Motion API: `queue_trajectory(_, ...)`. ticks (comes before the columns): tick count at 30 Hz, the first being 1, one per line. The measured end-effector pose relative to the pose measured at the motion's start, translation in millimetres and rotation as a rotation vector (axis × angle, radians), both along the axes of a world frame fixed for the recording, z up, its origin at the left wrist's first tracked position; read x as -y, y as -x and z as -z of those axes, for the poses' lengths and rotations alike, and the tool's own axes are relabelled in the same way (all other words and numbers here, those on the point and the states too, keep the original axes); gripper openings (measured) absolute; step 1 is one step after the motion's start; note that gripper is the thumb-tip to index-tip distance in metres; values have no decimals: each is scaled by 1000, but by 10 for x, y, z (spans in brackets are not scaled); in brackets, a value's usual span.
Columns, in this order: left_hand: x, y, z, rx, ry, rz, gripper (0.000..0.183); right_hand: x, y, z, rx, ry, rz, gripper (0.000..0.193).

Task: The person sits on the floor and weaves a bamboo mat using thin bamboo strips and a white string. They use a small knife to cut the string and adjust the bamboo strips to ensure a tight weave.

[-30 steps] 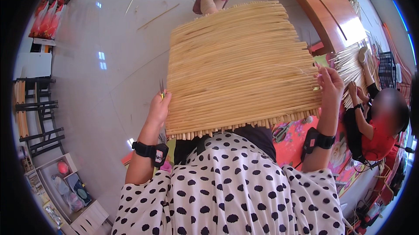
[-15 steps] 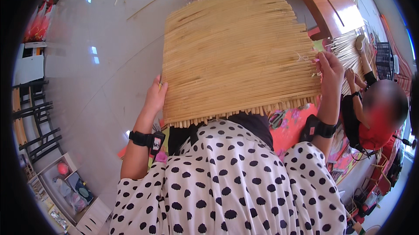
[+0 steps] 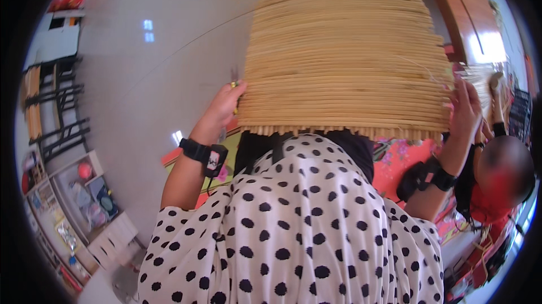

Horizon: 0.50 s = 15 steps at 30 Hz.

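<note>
A broad mat of pale straw-coloured stalks (image 3: 344,55), laid side by side with uneven ends, spans the space before me above my lap. My left hand (image 3: 223,105) is closed at its left edge. In that hand there is also a small tool with yellow handles (image 3: 234,85) and a narrow tip, too blurred to name surely. The fingers of my right hand (image 3: 465,106) pinch the mat's right edge, partly hidden by blur. A thin pale thread (image 3: 418,65) lies loose across the stalks near that edge.
A person in red (image 3: 497,191) sits close by on my right, beside a bundle of thin stalks (image 3: 480,75). A brown wooden bench or table (image 3: 460,4) stands at the far right. Folded black-framed furniture (image 3: 56,100) and an open storage unit (image 3: 90,202) line the left.
The mat and both hands now appear farther right in view, and the surroundings have shifted with them. The mat's near edge looks more level. Both hands keep their hold at its sides.
</note>
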<state>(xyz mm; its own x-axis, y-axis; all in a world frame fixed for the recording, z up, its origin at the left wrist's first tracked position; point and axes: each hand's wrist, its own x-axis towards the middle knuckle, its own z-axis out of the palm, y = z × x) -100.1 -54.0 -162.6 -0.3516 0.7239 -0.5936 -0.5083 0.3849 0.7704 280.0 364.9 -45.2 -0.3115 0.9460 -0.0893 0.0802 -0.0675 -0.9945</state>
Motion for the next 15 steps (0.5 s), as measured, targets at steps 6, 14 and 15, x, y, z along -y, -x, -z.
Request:
queue_trajectory(6, 122, -358, -335, 162, 147, -157, 34, -70, -69, 77, -39, 11, -54, 15)
queue_trajectory(14, 258, -487, -519, 103, 122, -59, 26, -56, -24, 83, 65, 5, -11, 12)
queue_trajectory(15, 251, -510, -542, 88, 127, -80, 26, -62, -32, 117, 73, -7, -11, 12)
